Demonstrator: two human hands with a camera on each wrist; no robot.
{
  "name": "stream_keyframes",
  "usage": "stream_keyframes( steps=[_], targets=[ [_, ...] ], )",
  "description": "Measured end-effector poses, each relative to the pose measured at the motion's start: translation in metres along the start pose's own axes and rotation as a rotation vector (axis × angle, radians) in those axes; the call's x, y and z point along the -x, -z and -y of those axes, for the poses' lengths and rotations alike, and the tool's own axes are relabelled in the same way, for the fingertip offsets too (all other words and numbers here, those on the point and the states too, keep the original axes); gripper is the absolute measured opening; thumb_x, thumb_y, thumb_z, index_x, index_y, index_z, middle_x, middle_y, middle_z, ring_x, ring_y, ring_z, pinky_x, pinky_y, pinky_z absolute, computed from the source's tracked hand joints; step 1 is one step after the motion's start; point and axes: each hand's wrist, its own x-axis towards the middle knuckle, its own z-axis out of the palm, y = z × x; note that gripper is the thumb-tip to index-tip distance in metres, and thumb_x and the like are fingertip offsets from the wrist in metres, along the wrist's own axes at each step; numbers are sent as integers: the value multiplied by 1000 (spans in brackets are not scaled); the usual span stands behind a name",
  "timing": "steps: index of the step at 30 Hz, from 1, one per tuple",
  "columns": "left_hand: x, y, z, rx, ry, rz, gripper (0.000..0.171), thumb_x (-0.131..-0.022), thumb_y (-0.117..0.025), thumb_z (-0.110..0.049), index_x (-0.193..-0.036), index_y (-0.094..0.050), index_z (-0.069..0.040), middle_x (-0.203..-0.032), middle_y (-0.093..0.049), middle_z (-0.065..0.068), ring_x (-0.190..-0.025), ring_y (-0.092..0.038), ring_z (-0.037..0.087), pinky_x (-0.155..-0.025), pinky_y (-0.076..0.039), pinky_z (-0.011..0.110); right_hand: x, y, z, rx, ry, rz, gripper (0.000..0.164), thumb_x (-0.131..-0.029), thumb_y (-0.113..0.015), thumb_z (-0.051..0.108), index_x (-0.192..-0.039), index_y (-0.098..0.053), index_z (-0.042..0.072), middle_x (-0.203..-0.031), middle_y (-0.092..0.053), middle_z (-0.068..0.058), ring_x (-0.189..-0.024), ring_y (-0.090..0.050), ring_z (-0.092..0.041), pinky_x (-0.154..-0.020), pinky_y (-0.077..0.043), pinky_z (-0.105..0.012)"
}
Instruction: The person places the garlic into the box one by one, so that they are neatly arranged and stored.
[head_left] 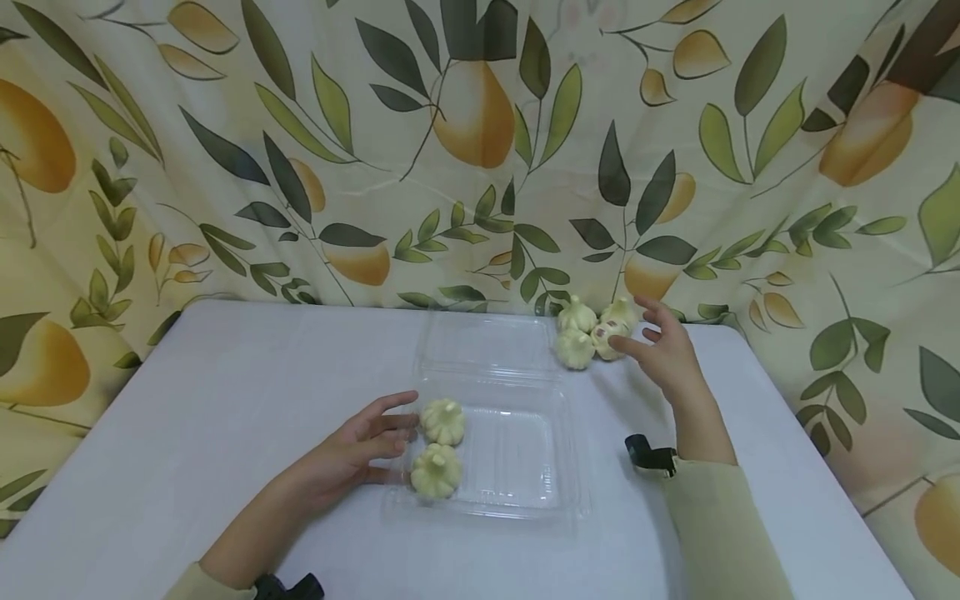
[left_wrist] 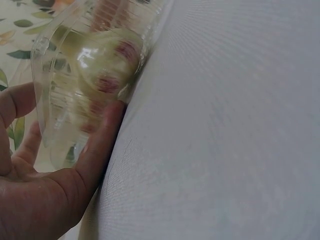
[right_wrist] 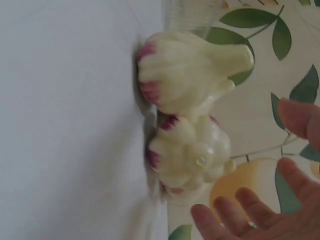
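Note:
A clear plastic clamshell box (head_left: 517, 467) lies opened on the table, its lid (head_left: 487, 342) folded back toward the curtain. Two garlic bulbs (head_left: 437, 472) sit one behind the other along the left side inside it. My left hand (head_left: 352, 450) touches the box's left wall with outstretched fingers; through the plastic, the left wrist view shows purple-tinged garlic (left_wrist: 107, 70). At the back right, several more garlic bulbs (head_left: 576, 348) stand in a cluster. Beside them is my right hand (head_left: 663, 350), thumb and fingers spread around the cluster's right side, holding nothing; the right wrist view shows garlic (right_wrist: 185, 75) in front of the fingers.
A white cloth covers the table (head_left: 262, 367). Behind it hangs a fruit-and-leaf patterned curtain (head_left: 337, 183), close to the table's back edge. Black wrist-worn devices (head_left: 649, 455) sit on both forearms.

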Motion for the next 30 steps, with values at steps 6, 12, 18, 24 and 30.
stream_keyframes(
  steps=[6,12,18,24,30],
  targets=[
    [-2,-1,1,-3,3,13,67,-100,-56,-9,-158,-24,-20,-159,-26,20,-144,-28,39,-97,-50,52,-6,-4,-9,5,-25,-24,80,-89,-75,25,-156,-31,17,-160,-26,-21,-143,-31,-46,-107,-38,-61],
    [-1,0,2,-4,7,-2,67,-99,-56,-9,-158,-24,-20,-159,-26,20,-144,-28,39,-96,-51,51,-6,-8,-20,30,-35,-7,81,-87,-75,20,-156,-32,17,-160,-26,-22,-141,-33,-49,-108,-37,-62],
    [0,1,1,-3,3,-2,68,-99,-57,-10,-158,-24,-20,-159,-25,19,-145,-27,40,-96,-51,51,-9,-14,-21,50,-33,85,88,-86,-77,22,-159,-27,22,-165,-18,-17,-143,-29,-50,-109,-34,-65],
    [1,2,2,1,-3,5,68,-99,-56,-8,-158,-24,-20,-159,-26,20,-144,-28,39,-96,-51,52,-8,-16,-19,127,6,147,84,-88,-75,22,-158,-29,19,-164,-20,-19,-141,-30,-53,-110,-30,-66],
    [1,1,1,8,-10,12,68,-99,-56,-7,-158,-23,-19,-157,-26,21,-143,-29,38,-96,-51,53,-8,-15,-18,204,26,164,70,-90,-72,26,-151,-40,11,-159,-28,-24,-137,-35,-55,-108,-32,-67]
  ],
)
